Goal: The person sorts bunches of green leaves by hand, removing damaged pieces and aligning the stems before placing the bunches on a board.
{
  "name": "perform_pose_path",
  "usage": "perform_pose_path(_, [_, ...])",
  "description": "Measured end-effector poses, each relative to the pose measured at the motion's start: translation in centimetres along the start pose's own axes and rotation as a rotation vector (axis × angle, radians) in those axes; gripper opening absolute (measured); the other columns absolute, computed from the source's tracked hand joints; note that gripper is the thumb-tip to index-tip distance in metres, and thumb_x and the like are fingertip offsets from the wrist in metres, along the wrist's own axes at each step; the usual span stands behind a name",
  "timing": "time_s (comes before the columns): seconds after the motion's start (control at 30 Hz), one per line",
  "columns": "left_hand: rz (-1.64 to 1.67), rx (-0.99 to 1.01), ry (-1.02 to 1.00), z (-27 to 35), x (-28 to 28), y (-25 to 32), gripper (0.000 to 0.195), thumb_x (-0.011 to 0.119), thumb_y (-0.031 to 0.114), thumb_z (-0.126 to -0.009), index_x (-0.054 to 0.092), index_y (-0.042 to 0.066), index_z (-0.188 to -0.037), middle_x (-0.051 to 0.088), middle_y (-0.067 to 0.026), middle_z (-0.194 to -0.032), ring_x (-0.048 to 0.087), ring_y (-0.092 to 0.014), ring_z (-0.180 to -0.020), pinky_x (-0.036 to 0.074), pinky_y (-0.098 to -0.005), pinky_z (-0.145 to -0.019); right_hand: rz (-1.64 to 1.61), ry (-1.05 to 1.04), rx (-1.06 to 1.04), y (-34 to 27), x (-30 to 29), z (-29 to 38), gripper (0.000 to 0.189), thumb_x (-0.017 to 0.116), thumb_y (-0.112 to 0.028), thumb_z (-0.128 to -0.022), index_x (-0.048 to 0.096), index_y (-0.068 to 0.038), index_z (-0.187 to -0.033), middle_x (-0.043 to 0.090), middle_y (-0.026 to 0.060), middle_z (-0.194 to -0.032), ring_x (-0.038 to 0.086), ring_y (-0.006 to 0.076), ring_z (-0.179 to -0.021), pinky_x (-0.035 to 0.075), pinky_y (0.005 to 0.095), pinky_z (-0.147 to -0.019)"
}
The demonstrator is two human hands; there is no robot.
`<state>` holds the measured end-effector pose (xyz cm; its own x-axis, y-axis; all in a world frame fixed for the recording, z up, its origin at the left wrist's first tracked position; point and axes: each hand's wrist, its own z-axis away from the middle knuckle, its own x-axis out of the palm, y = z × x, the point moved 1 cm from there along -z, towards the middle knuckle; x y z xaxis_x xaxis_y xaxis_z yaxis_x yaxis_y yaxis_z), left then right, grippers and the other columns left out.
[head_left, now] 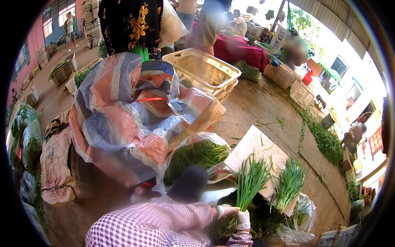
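Note:
A bunch of long flat green leaves, likely garlic chives [249,185], stands tilted with its tips away from me. Around its lower stems is my left hand [229,210], in a white glove. My right hand [243,219], also in white covering, grips the same stems from the right, close against the left. Beyond them a pale board [257,148] lies at a slant. On its right part rests a second bunch of chives [290,183]. Loose greens [267,220] lie beneath and beside my hands, partly in shadow.
Left of the board sits a clear plastic bag of greens [197,154]. A large striped woven sheet [123,123] covers something bulky. Behind it stand stacked plastic crates [200,69]. Clear plastic [305,213] lies at right. Cut greens [324,142] line the floor. Several people are farther off.

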<state>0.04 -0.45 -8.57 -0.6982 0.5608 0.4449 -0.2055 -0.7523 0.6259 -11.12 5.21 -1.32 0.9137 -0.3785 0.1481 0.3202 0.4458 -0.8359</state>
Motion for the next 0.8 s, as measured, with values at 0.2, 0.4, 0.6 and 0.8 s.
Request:
perform_pose_path(0.2, [0.629, -0.056, -0.208, 0.0, -0.6, -0.4, 0.044, 0.074, 0.039, -0.084, 0.065, 0.008, -0.113, 0.07, -0.0079, -0.102, 0.065, -0.019, -0.091, 0.051, -0.0353, -0.083, 0.021, -0.245, 0.139, 1.7, 1.3, 3.2, 0.039, 0.066, 0.001, -0.076, 0.06, 0.0, -0.114, 0.066, 0.0087, -0.1, 0.066, 0.021, -0.085, 0.055, 0.0314, -0.077])
perform_pose_path(0.4, [0.458, 0.378, -0.036, 3.3, 1.5, 4.2, 0.053, 0.074, 0.016, -0.082, 0.056, 0.006, -0.131, 0.065, -0.0058, -0.118, 0.06, -0.018, -0.106, 0.047, -0.0319, -0.093, 0.235, -0.308, -0.206, 2.0, 0.4, 0.8, 0.049, 0.07, -0.001, -0.076, 0.055, -0.001, -0.123, 0.063, 0.0045, -0.107, 0.062, 0.0166, -0.093, 0.052, 0.0298, -0.082])
perform_pose_path(0.6, [-0.093, 0.852, 0.103, 4.9, 1.7, 13.6, 0.04, 0.077, 0.006, -0.075, 0.063, -0.001, -0.112, 0.067, -0.005, -0.102, 0.06, -0.013, -0.093, 0.053, -0.0296, -0.08, 0.376, -0.217, -0.559, -4.9, 2.5, -3.0, 0.046, 0.072, -0.003, -0.078, 0.057, -0.001, -0.122, 0.063, 0.0073, -0.113, 0.06, 0.0177, -0.102, 0.051, 0.0317, -0.085])
perform_pose_path(0.8, [-0.043, 1.209, -0.04, -2.1, 1.9, 18.2, 0.07, 0.079, 0.003, -0.078, 0.045, 0.008, -0.138, 0.06, -0.001, -0.123, 0.059, -0.013, -0.101, 0.05, -0.0294, -0.093, -0.198, -0.301, -0.452, -4.6, -2.2, -13.2, 0.044, 0.055, -0.023, -0.095, 0.049, 0.0, -0.132, 0.059, 0.0112, -0.126, 0.055, 0.0222, -0.115, 0.046, 0.0368, -0.096])
